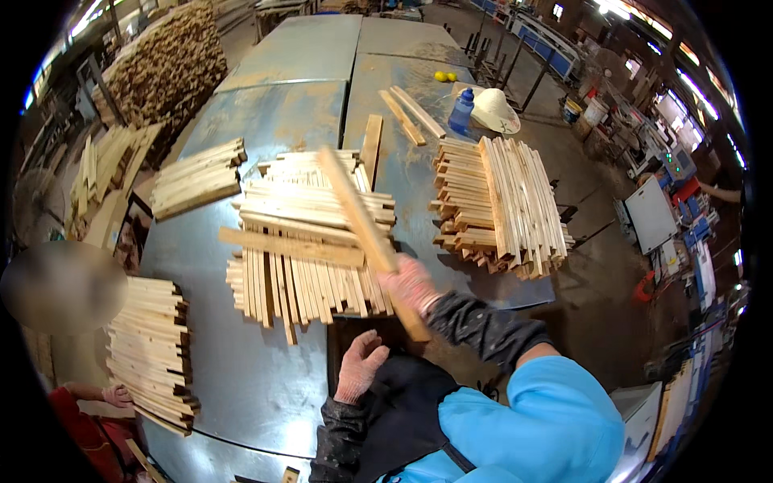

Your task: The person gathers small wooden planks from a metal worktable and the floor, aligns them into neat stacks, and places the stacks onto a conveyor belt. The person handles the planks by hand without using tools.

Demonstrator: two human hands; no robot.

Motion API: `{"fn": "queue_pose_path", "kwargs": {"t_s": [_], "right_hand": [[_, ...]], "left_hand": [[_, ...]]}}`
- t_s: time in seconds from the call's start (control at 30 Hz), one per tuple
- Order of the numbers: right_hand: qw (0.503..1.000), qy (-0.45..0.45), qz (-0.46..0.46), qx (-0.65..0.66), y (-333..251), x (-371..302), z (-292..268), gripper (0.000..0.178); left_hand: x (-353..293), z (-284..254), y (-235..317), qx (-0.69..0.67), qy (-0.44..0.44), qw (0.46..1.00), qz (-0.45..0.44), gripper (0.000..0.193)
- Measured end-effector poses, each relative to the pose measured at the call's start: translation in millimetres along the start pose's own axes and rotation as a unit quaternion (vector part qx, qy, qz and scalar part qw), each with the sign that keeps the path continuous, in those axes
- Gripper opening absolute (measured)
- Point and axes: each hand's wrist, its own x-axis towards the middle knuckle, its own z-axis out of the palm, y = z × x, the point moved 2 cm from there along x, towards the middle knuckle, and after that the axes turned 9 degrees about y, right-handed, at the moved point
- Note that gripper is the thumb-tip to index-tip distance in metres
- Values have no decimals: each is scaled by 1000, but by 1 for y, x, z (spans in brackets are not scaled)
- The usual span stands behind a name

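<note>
Diagonally, the slat [368, 229] points forward-left along its long axis, clasped by the right hand's grip [411, 286].

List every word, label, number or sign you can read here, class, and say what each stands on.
No text can be read.
Pale hat: dark marks on the brim, too small to read.
Machine panel: green marks, too small to read.
Wooden strip in the right hand: blurred; no lettering visible.
</note>
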Motion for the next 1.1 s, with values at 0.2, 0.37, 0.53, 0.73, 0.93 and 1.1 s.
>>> {"fn": "queue_pose_path", "kwargs": {"t_s": [0.2, 0.37, 0.53, 0.73, 0.93, 1.1], "right_hand": [[962, 123, 99, -222, 113, 152, -146, 50], [864, 216, 227, -394, 184, 207, -206, 63], [847, 122, 170, -488, 209, 215, -198, 74], [874, 204, 53, -439, 271, 228, -204, 45], [820, 164, 12, -549, 235, 236, -144, 84], [944, 37, -140, -298, 114, 189, -24, 84]], "left_hand": [[9, -5, -12, 32, 97, 993, -61, 60], [9, 3, -34, -39, 149, 973, -170, 58], [12, 22, -53, -151, 169, 958, -175, 51], [7, 13, -61, -18, 160, 974, -161, 56], [-31, -37, -74, 18, 236, 969, -65, 67], [-76, -75, -91, -75, 280, 951, -104, 67]]}}
